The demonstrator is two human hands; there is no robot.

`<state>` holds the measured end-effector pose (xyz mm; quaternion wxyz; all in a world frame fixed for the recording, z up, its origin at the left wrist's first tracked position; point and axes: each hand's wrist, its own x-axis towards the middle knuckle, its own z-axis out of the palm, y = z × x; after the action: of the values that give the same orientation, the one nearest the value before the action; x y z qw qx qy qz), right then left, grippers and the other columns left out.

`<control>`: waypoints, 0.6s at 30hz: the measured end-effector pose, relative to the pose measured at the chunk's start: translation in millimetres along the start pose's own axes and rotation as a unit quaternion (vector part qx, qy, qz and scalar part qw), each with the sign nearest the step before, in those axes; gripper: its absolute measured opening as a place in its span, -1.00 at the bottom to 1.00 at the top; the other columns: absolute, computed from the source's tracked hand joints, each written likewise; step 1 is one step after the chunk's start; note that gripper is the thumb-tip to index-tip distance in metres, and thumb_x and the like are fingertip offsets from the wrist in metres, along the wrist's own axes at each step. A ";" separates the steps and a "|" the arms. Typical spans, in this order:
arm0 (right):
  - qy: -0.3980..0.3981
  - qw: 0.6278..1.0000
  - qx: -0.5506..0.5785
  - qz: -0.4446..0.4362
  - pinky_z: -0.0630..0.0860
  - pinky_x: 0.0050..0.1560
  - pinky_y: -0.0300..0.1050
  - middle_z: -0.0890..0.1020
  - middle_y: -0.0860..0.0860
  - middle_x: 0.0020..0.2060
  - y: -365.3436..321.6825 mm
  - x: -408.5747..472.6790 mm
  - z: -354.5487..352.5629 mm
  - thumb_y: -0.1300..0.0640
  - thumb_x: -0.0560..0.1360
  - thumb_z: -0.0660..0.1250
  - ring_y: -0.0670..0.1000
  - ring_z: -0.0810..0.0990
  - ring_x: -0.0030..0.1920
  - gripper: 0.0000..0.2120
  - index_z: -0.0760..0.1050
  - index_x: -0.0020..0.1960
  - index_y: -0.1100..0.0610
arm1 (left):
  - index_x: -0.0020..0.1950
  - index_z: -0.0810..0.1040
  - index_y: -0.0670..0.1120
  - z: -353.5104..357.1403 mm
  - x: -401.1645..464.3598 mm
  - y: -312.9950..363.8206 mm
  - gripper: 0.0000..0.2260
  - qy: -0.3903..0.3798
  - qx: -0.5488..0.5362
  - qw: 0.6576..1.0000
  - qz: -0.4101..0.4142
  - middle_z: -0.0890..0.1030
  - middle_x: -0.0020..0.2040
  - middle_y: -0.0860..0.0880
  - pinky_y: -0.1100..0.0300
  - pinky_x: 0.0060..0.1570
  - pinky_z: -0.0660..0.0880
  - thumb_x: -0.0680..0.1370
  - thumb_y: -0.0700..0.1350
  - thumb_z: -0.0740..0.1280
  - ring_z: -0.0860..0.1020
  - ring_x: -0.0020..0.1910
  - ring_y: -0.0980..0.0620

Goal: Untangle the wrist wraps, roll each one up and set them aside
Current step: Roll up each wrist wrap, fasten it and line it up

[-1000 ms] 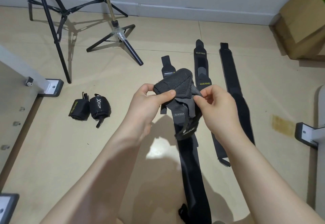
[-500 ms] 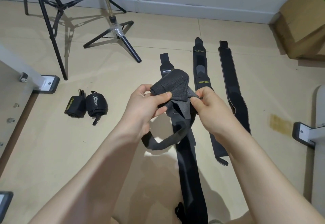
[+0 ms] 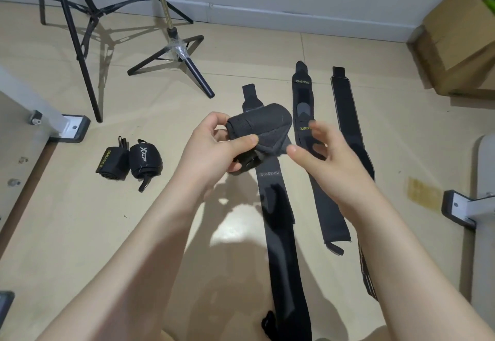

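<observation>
Left hand (image 3: 214, 150) is gripping the rolled wrist wrap (image 3: 263, 129) above the floor (image 3: 67, 233); right hand (image 3: 324, 158) is hovering beside it, fingers spread, holding nothing.

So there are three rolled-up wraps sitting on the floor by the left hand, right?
Not quite: the head view shows two rolled-up wraps on the floor, left of the left hand. A third roll is in that hand, not yet set down.

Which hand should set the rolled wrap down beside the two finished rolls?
Left. The left hand already grips the rolled wrap, and the finished rolls lie on the floor on its side. The right hand is open, holding nothing.
</observation>
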<state>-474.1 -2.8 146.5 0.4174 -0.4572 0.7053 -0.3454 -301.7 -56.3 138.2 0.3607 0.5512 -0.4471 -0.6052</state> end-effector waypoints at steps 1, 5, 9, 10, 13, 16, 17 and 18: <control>-0.022 0.998 0.050 -0.033 0.32 0.26 -0.15 0.33 -0.23 0.33 -2.1 -0.7 -0.6 -0.02 0.48 0.36 -0.15 0.35 0.31 -0.45 0.21 0.39 -0.22 | -0.07 0.43 0.00 -3.3 -1.4 2.3 -0.78 -0.011 0.011 1.000 -0.006 0.61 -0.14 -0.03 0.28 -0.39 0.43 0.44 -0.21 0.44 0.53 -0.29 0.10; -0.133 0.980 0.083 -0.122 0.31 0.38 -0.10 0.36 -0.26 0.36 -0.9 1.9 11.0 0.14 0.48 0.40 -0.12 0.35 0.38 -0.43 0.27 0.33 -0.30 | -0.06 0.47 0.00 -13.0 -8.2 8.2 -0.86 -0.038 0.031 0.998 -0.027 0.61 -0.29 0.06 0.28 -0.39 0.39 0.47 -0.13 0.41 0.53 -0.38 0.16; -0.117 0.981 0.077 -0.136 0.33 0.37 -0.02 0.41 -0.13 0.32 -0.9 4.4 18.2 0.16 0.40 0.45 -0.06 0.41 0.34 -0.41 0.36 0.31 -0.23 | -0.13 0.47 0.02 -19.4 -10.6 8.5 -0.92 -0.064 0.026 0.996 -0.059 0.56 -0.42 0.15 0.32 -0.41 0.37 0.50 -0.10 0.37 0.47 -0.49 0.23; -0.107 0.981 0.087 -0.140 0.36 0.36 0.04 0.41 -0.10 0.30 -2.3 3.9 19.7 0.14 0.36 0.46 -0.03 0.42 0.33 -0.42 0.39 0.27 -0.26 | -0.14 0.47 0.02 -19.3 -10.8 8.2 -0.92 -0.072 0.011 0.995 -0.070 0.55 -0.44 0.16 0.33 -0.43 0.36 0.51 -0.09 0.35 0.46 -0.50 0.24; -0.069 0.979 0.130 -0.138 0.43 0.30 0.10 0.40 -0.08 0.22 -7.9 0.8 23.7 0.09 0.30 0.45 0.01 0.47 0.26 -0.48 0.44 0.15 -0.34 | -0.15 0.48 0.00 -16.2 -11.1 7.5 -0.92 -0.079 -0.048 0.991 -0.093 0.53 -0.44 0.15 0.38 -0.49 0.36 0.53 -0.07 0.33 0.45 -0.47 0.22; -0.060 0.979 0.140 -0.138 0.52 0.19 -0.02 0.45 -0.01 0.20 -9.3 1.3 25.9 0.18 0.33 0.49 -0.06 0.56 0.13 -0.50 0.45 0.12 -0.26 | -0.14 0.50 -0.05 -11.4 -11.5 6.4 -0.92 -0.070 -0.104 0.987 -0.100 0.57 -0.39 0.10 0.40 -0.52 0.36 0.53 -0.08 0.33 0.48 -0.46 0.20; -0.064 0.976 0.158 -0.136 0.56 0.09 -0.11 0.50 -0.03 0.15 -8.1 2.2 26.0 0.25 0.36 0.49 -0.12 0.59 0.05 -0.52 0.44 0.11 -0.18 | -0.11 0.50 -0.08 -10.2 -11.5 5.7 -0.93 -0.070 -0.118 0.986 -0.100 0.57 -0.39 0.08 0.39 -0.55 0.33 0.53 -0.10 0.33 0.47 -0.48 0.20; -0.067 0.972 0.183 -0.130 0.57 -0.03 -0.21 0.56 -0.10 0.05 -7.7 2.7 25.9 0.32 0.38 0.46 -0.19 0.61 -0.05 -0.54 0.43 0.10 -0.11 | -0.06 0.50 -0.11 -8.9 -11.8 5.4 -0.92 -0.073 -0.128 0.984 -0.099 0.58 -0.39 0.07 0.39 -0.56 0.31 0.52 -0.11 0.34 0.46 -0.50 0.20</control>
<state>-448.5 -10.7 141.8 0.4922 -0.4828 0.5347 -0.4886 -291.7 -48.5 147.5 0.3331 0.4959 -0.3344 -0.7289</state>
